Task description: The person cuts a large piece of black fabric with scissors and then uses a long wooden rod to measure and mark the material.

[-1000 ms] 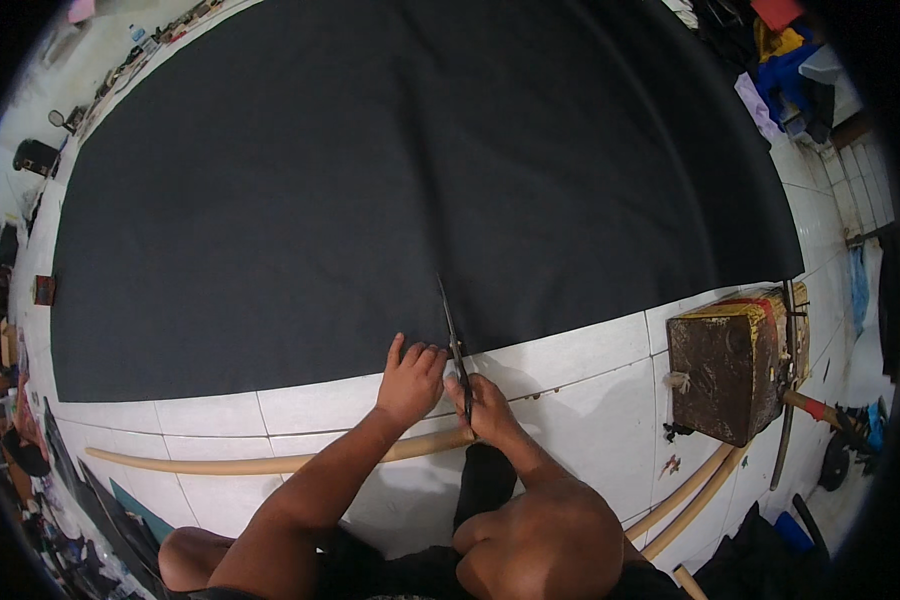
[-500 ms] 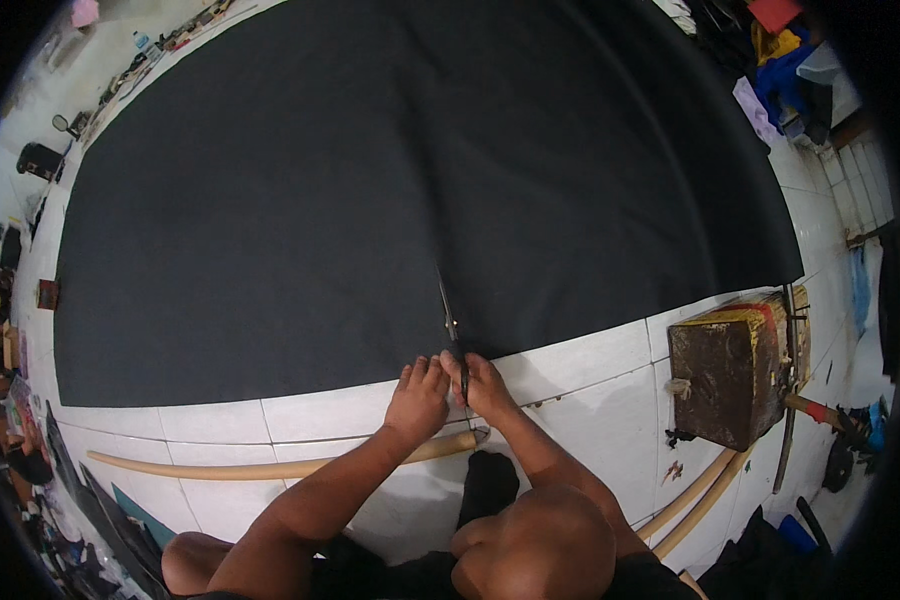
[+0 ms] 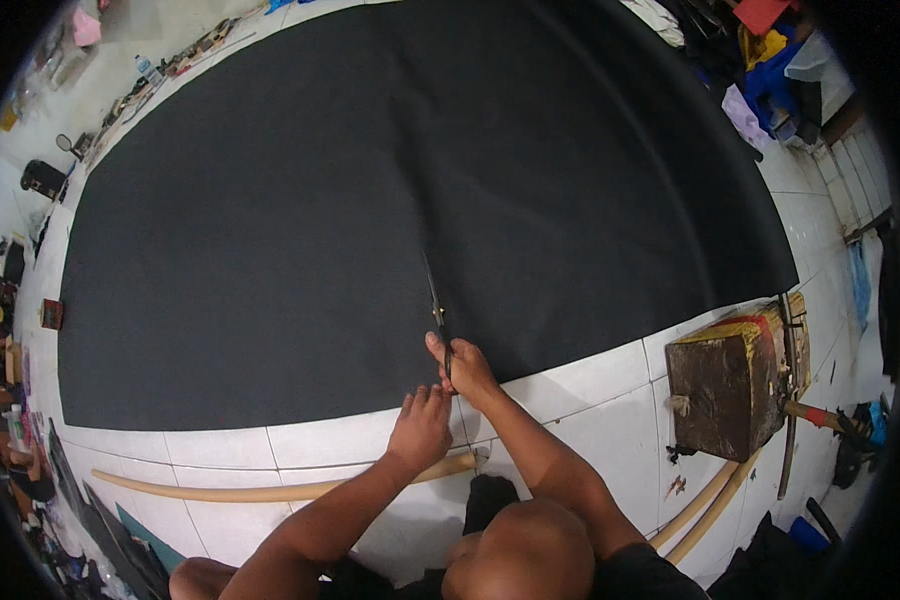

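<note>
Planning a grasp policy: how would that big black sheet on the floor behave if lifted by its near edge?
Likely floppy: the black sheet lies flat across the tiled floor, and scissors in the right hand cut into it. Probably drapes and sags if lifted by one edge. The left hand rests at its near edge, perhaps because it slides easily on tile.

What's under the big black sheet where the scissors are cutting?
The black sheet lies flat on a white tiled floor, which shows along its near edge. The scissors in the right hand point into it. Anything beneath the sheet itself is covered.
</note>
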The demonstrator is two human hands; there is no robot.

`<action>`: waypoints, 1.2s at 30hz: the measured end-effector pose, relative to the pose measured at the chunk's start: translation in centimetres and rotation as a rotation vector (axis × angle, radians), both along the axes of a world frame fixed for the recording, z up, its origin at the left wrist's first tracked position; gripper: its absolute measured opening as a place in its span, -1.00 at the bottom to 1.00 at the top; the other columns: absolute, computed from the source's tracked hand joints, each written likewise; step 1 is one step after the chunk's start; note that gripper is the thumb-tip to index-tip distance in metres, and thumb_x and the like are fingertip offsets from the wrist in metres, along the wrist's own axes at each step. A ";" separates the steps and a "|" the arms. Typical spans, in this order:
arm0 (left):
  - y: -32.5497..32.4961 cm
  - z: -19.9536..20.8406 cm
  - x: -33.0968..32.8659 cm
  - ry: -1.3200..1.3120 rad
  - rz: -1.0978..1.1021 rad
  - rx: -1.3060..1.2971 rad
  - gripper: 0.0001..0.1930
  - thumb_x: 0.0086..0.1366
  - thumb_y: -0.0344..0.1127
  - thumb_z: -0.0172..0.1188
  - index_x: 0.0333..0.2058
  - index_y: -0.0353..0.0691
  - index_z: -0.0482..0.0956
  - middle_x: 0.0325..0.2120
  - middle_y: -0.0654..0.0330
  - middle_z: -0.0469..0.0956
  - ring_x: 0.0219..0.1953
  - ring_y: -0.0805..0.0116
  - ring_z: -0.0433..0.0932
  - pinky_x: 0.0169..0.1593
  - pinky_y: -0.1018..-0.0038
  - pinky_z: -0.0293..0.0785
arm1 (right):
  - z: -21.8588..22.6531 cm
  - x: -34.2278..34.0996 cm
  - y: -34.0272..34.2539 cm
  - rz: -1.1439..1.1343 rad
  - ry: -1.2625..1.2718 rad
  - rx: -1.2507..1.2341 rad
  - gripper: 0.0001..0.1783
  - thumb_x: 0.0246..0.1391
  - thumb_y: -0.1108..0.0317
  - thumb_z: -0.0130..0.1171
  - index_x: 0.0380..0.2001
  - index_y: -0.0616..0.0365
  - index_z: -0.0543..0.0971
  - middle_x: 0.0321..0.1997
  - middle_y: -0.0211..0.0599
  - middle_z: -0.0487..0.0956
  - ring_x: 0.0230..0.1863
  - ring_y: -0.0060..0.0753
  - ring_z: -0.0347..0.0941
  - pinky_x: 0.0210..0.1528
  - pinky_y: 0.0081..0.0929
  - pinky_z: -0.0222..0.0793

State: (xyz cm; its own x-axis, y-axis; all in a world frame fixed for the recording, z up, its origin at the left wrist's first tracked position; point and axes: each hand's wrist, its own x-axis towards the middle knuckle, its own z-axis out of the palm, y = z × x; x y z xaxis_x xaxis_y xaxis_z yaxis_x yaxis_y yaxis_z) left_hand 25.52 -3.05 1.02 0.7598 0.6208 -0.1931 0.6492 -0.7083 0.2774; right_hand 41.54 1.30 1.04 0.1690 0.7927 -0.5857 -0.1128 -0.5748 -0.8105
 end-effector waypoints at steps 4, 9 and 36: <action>0.2 0.3 0.5 0.045 -0.006 -0.032 -0.23 0.11 -0.24 0.22 0.28 -0.46 0.21 0.24 -0.19 0.29 0.27 -0.18 0.32 0.36 -0.01 0.22 | -0.5 0.5 0.7 -0.005 -0.063 0.062 -0.41 0.19 -0.19 0.23 -0.62 0.06 0.38 -0.70 -0.46 0.40 -0.72 -0.61 0.32 -0.67 -0.56 0.24; 0.3 1.0 0.4 0.072 -0.004 -0.070 -0.23 0.13 -0.19 0.24 0.27 -0.45 0.22 0.24 -0.18 0.28 0.30 -0.18 0.27 0.37 -0.02 0.20 | -1.3 -0.2 1.6 -0.037 -0.027 0.036 -0.40 0.17 -0.21 0.25 -0.62 0.05 0.36 -0.69 -0.45 0.40 -0.72 -0.63 0.33 -0.68 -0.58 0.24; 1.3 1.6 4.3 0.193 0.127 -0.120 -0.35 0.19 -0.27 0.13 0.29 -0.20 0.31 0.00 -0.12 0.36 0.04 -0.17 0.44 0.14 -0.25 0.38 | -1.8 3.2 19.0 -0.018 -0.015 0.100 -0.40 0.15 -0.26 0.23 -0.61 0.01 0.39 -0.69 -0.46 0.38 -0.68 -0.57 0.32 -0.62 -0.52 0.28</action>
State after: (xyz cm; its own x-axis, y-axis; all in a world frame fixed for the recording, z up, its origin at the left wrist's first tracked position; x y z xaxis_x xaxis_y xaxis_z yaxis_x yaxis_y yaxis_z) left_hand 29.78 -1.74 2.60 0.6192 0.6725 -0.4053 0.7798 -0.5872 0.2171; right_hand 44.79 20.27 -0.79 0.1923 0.8439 -0.5009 -0.1097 -0.4888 -0.8655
